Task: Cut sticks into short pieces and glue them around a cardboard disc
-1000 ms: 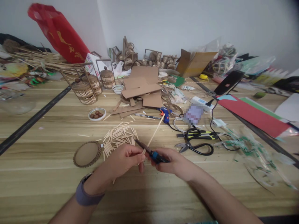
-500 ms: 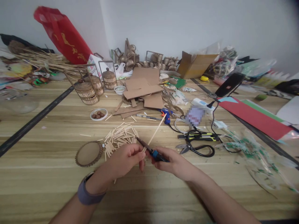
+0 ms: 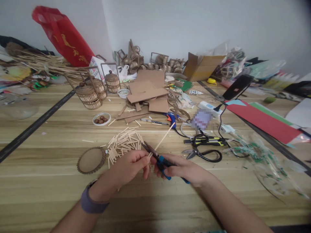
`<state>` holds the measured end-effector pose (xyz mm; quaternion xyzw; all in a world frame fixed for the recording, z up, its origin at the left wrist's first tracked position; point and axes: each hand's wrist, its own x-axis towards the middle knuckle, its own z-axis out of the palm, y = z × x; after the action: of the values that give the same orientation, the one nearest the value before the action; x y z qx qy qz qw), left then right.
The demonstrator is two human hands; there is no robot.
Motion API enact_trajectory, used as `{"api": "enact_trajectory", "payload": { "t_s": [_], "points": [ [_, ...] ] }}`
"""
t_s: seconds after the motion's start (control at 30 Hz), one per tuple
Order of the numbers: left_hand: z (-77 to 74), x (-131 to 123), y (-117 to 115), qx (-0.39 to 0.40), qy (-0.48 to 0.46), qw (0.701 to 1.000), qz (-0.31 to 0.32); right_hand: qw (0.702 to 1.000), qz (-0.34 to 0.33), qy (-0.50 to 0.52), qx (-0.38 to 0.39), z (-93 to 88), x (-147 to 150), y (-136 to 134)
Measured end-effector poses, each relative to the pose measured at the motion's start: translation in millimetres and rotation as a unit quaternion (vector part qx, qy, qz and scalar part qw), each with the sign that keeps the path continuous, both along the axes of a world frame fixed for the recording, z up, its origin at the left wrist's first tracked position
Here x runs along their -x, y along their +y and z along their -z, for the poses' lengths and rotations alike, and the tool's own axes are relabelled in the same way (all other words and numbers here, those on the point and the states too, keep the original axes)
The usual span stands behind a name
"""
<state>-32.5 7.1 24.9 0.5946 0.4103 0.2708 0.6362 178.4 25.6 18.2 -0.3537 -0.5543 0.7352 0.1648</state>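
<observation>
Pinched in the fingers of my left hand [image 3: 133, 166] is a thin wooden stick [image 3: 164, 137], its long end slanting up to the right. My right hand [image 3: 181, 166] is closed around blue-handled scissors [image 3: 159, 163], whose dark blades lie across the stick close to my left fingertips. Just beyond my left hand is a loose pile of short cut sticks [image 3: 125, 142]. To the left of it lies a round cardboard disc [image 3: 91, 160] with a braided-looking brown rim. The palm side of both hands is hidden.
Black-handled shears [image 3: 206, 155] and a yellow-black cutter [image 3: 209, 141] lie to the right. Behind them are a blue glue gun [image 3: 172, 119] and a power strip [image 3: 210, 108]. Cardboard pieces [image 3: 148, 92], a dish of brown beads [image 3: 101, 119] and small woven baskets [image 3: 88, 97] stand farther back.
The scissors have turned and their handles have spread apart, with the blades now around the stick. The stick tilts slightly more to the right. My left hand has hardly moved.
</observation>
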Motion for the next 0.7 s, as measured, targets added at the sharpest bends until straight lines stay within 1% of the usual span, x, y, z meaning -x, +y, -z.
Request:
{"api": "enact_trajectory", "payload": {
  "t_s": [0.27, 0.5, 0.6, 0.7],
  "points": [
    [2.5, -1, -1, 0.014, 0.009, 1.000, -0.013, 1.000, 0.006, -0.025, -0.018, 1.8, 2, -1],
    [6.2, -2, -1, 0.020, 0.019, 0.999, -0.021, 0.999, -0.002, -0.037, -0.039, 12.0, 4, 1],
    [6.9, -2, -1, 0.020, 0.020, 0.999, -0.017, 0.997, -0.003, -0.041, -0.063, 13.5, 4, 0],
    [6.7, -1, -1, 0.018, 0.018, 1.000, -0.015, 0.991, 0.001, -0.065, -0.116, 11.5, 5, -1]
  ]
}}
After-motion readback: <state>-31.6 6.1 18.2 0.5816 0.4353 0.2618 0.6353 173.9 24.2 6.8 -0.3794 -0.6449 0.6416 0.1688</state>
